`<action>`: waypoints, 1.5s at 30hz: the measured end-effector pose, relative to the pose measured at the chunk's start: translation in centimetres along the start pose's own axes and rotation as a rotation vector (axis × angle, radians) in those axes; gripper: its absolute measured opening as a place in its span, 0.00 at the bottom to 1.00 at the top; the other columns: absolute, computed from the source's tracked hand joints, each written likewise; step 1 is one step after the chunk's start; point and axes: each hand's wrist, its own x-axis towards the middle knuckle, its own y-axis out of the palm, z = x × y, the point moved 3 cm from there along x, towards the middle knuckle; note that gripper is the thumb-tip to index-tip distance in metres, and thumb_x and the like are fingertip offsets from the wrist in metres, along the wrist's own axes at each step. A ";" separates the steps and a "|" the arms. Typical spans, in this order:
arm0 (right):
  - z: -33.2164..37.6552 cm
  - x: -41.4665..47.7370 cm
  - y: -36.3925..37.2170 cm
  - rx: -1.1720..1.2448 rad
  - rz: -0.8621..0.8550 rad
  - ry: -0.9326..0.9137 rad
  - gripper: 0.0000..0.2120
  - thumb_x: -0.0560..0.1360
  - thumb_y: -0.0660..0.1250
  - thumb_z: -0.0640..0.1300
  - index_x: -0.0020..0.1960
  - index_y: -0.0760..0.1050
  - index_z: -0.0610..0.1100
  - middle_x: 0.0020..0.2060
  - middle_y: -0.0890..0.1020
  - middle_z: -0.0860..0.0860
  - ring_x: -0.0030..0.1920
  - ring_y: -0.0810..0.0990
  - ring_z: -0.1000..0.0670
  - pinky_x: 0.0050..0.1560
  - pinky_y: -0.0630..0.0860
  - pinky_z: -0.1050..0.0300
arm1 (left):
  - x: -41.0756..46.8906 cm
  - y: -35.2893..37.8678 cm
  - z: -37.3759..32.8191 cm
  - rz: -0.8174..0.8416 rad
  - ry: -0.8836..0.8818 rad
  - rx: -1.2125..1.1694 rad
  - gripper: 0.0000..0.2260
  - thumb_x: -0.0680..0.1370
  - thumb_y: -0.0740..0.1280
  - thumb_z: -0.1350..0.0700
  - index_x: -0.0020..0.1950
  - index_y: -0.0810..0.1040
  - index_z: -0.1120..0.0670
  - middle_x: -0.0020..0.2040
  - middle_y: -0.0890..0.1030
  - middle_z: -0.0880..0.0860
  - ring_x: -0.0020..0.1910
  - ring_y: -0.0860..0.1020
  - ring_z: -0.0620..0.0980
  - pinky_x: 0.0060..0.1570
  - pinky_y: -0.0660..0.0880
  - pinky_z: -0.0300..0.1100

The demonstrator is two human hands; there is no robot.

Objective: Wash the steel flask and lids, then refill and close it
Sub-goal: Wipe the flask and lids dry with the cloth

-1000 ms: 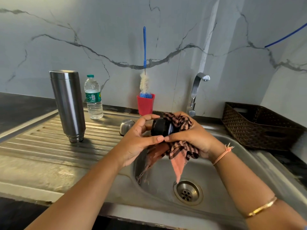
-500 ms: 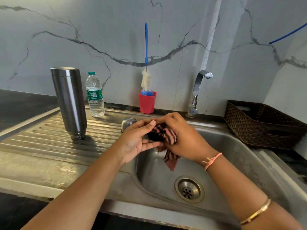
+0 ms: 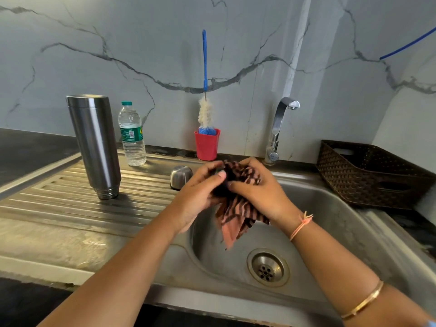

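Note:
The steel flask (image 3: 94,145) stands upside down on the ribbed drainboard, at the left. A domed steel lid (image 3: 180,177) rests on the drainboard's right end. Over the sink basin, my left hand (image 3: 200,197) grips a black inner lid (image 3: 220,188), which is mostly hidden. Wrapped around that lid is a checked pink and brown cloth (image 3: 238,213), pressed on by my right hand (image 3: 257,190). The cloth's tail hangs down into the basin.
A plastic water bottle (image 3: 131,134) stands behind the flask. A red cup (image 3: 207,144) holding a blue bottle brush sits at the wall. The tap (image 3: 279,128) is off. A brown woven basket (image 3: 372,175) is at the right. The drain (image 3: 267,267) is below my hands.
The black lid was in plain sight a second ago; both hands have since closed the cloth over it and turned it, so it is nearly covered now.

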 end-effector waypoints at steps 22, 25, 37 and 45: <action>2.3 -0.6 1.2 -0.741 -0.185 -0.540 0.12 0.69 0.71 0.38 0.52 0.79 0.44 0.51 0.81 0.50 0.46 0.82 0.47 0.42 0.80 0.49 | 0.0 1.0 0.5 -0.079 -0.119 -0.448 0.17 0.83 0.57 0.54 0.68 0.66 0.61 0.59 0.77 0.62 0.54 0.79 0.53 0.48 0.80 0.46; 2.1 -0.4 0.7 -0.664 -0.109 -0.322 0.15 0.72 0.71 0.45 0.59 0.77 0.49 0.52 0.79 0.51 0.51 0.79 0.49 0.49 0.77 0.53 | 0.0 1.0 0.4 -0.047 -0.079 -0.423 0.09 0.82 0.57 0.54 0.58 0.69 0.56 0.51 0.80 0.57 0.49 0.79 0.50 0.51 0.78 0.47; 0.9 -0.1 0.1 -0.616 -0.091 -0.257 0.15 0.73 0.71 0.46 0.59 0.78 0.50 0.51 0.81 0.52 0.51 0.79 0.52 0.52 0.76 0.56 | 0.0 0.5 1.0 -0.052 -0.116 -0.248 0.19 0.75 0.65 0.51 0.63 0.69 0.55 0.58 0.80 0.58 0.55 0.80 0.56 0.54 0.77 0.50; 0.6 0.4 -1.0 0.152 -0.306 -0.003 0.07 0.72 0.73 0.40 0.41 0.78 0.51 0.39 0.83 0.53 0.43 0.82 0.53 0.48 0.78 0.58 | 0.1 0.2 0.7 -0.070 -0.243 -0.564 0.19 0.74 0.66 0.58 0.64 0.74 0.61 0.51 0.82 0.60 0.44 0.81 0.54 0.41 0.81 0.44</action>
